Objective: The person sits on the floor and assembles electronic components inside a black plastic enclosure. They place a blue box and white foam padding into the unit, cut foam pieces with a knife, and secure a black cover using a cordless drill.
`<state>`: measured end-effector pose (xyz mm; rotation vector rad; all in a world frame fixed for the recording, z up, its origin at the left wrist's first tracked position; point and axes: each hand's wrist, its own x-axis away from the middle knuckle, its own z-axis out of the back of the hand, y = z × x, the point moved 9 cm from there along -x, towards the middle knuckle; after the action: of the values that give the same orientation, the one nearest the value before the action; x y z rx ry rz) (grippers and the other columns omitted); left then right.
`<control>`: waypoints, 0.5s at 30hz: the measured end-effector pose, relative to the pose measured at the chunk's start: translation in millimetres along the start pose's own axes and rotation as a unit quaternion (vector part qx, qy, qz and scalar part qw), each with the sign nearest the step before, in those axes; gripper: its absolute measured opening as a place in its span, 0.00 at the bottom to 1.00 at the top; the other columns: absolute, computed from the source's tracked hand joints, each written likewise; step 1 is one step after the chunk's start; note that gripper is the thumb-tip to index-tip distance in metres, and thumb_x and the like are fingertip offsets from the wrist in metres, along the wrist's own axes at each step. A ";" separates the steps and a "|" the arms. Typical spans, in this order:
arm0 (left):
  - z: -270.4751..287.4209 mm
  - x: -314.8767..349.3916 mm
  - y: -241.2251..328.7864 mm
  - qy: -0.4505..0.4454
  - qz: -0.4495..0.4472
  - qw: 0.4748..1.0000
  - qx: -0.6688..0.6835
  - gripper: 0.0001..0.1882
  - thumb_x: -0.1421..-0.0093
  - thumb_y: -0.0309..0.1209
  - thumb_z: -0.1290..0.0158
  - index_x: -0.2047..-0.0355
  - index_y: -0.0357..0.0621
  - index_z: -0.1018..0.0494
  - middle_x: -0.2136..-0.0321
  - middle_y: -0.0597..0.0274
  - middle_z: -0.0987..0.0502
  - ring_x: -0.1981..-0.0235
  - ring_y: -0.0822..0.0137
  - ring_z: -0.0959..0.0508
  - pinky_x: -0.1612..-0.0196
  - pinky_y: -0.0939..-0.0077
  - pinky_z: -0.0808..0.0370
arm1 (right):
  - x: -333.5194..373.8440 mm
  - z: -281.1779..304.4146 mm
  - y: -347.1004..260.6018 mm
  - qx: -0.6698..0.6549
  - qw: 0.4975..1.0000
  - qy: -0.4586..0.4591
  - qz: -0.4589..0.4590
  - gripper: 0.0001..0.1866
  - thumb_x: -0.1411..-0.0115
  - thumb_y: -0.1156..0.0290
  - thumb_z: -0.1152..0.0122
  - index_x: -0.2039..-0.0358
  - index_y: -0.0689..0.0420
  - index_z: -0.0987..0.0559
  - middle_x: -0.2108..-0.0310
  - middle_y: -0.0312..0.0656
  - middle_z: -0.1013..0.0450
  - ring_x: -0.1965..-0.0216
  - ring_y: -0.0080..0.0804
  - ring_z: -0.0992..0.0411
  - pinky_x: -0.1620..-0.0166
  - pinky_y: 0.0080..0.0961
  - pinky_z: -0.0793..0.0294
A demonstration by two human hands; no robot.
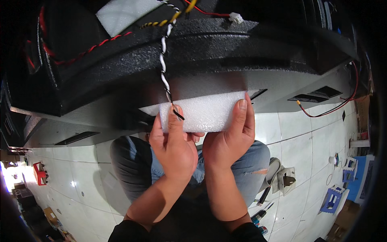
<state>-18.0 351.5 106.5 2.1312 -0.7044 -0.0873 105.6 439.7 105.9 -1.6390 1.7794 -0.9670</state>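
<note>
My left hand (175, 143) and my right hand (234, 133) grip a white foam sheet (207, 111) from its two sides, thumbs on the upper face. It lies against the underside edge of a large black speckled housing (193, 44). A twisted black-and-white wire (163, 60) hangs down over the housing, its loose black end crossing my left thumb. Whether that thumb presses on the wire is unclear. My fingers under the sheet are partly hidden.
Another white foam piece (125, 16) lies on the housing at the upper left. A red twisted wire (96, 46) and a white connector (236, 17) are nearby. A cable with a yellow plug (299, 103) hangs at right. A cordless drill (258, 218) and blue stools (333, 199) stand on the tiled floor.
</note>
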 end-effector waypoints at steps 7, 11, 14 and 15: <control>-8.9 1.3 6.2 -0.108 -0.033 0.993 -0.028 0.11 0.25 0.33 0.52 0.48 0.41 0.33 0.60 0.59 0.23 0.67 0.66 0.22 0.71 0.68 0.26 | -10.6 -1.4 -5.5 0.110 0.991 0.015 0.071 0.17 0.29 0.64 0.38 0.53 0.67 0.20 0.62 0.41 0.21 0.63 0.21 0.26 0.61 0.21 0.25; -12.0 4.7 10.3 -0.129 -0.067 0.988 -0.058 0.14 0.25 0.31 0.52 0.44 0.40 0.37 0.58 0.56 0.24 0.65 0.65 0.22 0.69 0.67 0.27 | -7.8 12.3 -9.9 0.085 0.982 -0.065 0.154 0.22 0.29 0.66 0.41 0.41 0.69 0.26 0.60 0.43 0.22 0.63 0.20 0.27 0.62 0.18 0.26; -19.5 7.1 6.4 -0.094 -0.097 0.989 -0.058 0.14 0.25 0.32 0.52 0.45 0.38 0.36 0.59 0.56 0.24 0.66 0.67 0.22 0.70 0.71 0.27 | 12.5 18.8 -9.9 0.106 0.979 -0.097 0.142 0.27 0.29 0.70 0.43 0.33 0.69 0.34 0.55 0.48 0.22 0.61 0.23 0.25 0.60 0.20 0.25; -20.3 5.2 5.0 -0.074 -0.103 0.990 -0.058 0.14 0.25 0.32 0.52 0.45 0.38 0.36 0.59 0.56 0.24 0.67 0.68 0.22 0.71 0.72 0.27 | 12.7 15.3 -12.3 0.124 0.975 -0.102 0.155 0.27 0.29 0.70 0.43 0.34 0.69 0.34 0.55 0.48 0.22 0.61 0.24 0.24 0.60 0.21 0.24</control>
<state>-9.6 361.1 124.0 2.0938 -0.5469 -0.3933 123.5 424.8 107.6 -1.2162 1.6377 -0.8077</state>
